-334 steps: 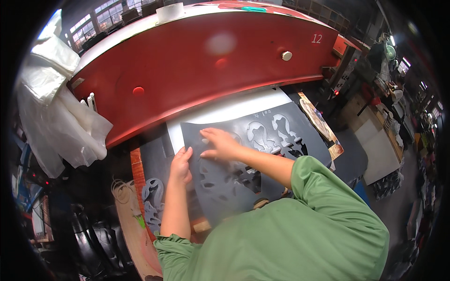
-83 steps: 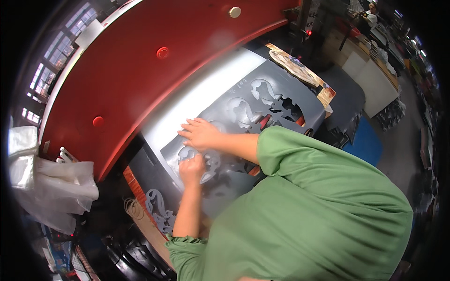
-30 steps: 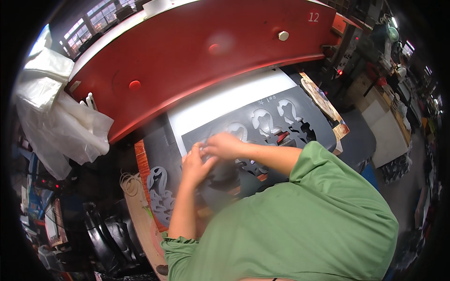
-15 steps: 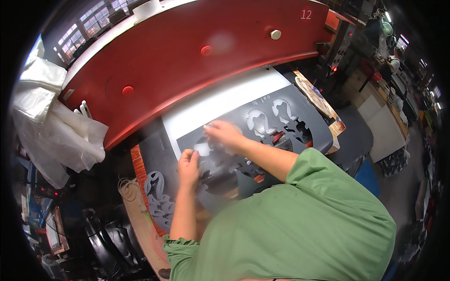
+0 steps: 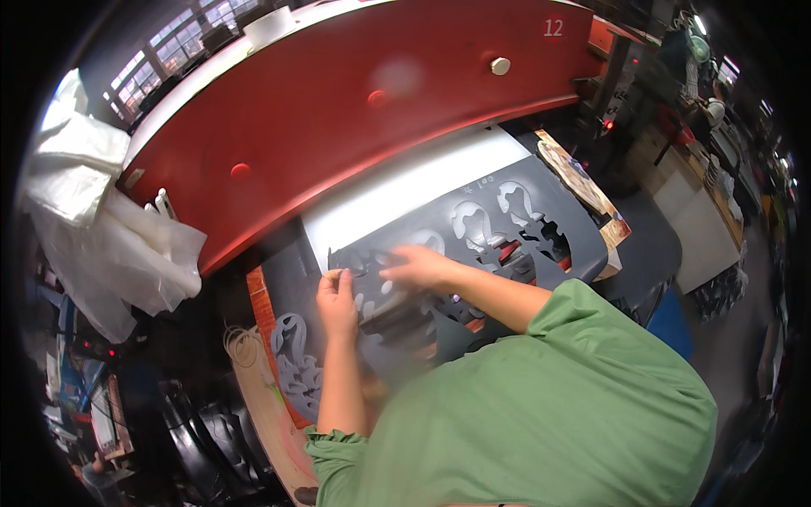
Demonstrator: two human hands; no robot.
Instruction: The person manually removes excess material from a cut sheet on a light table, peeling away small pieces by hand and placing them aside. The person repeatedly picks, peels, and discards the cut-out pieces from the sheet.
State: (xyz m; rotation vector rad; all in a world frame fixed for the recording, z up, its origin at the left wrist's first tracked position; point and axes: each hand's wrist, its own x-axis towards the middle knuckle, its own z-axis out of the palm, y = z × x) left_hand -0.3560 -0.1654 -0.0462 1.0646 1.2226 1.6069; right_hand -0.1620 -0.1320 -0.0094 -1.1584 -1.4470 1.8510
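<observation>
A dark grey sheet [image 5: 583, 239] with several curved, jagged cut-outs lies partly over a bright white board [image 5: 405, 188]. At the sheet's left edge my left hand [image 5: 338, 308] is closed, thumb and fingers pinching what looks like a dark grey cut piece [image 5: 348, 263]; its full outline is hard to make out. My right hand [image 5: 422, 269] hovers over the left half of the sheet. Motion blurs it, but its fingers look stretched out and apart, with nothing visible in them. Red and dark patches show through some cut-outs on the right.
A long red machine beam [image 5: 338, 110] spans the far side, right behind the board. Clear plastic bags [image 5: 118, 245] hang at the left. Grey cut pieces [image 5: 296, 359] lie left of my left forearm, near a coiled cord [image 5: 242, 346]. A patterned board [image 5: 583, 182] borders the sheet's right side.
My right hand has moved from the sheet's upper left edge back toward me and opened. A dark jagged piece now shows above my left fingertips. The view has shifted slightly.
</observation>
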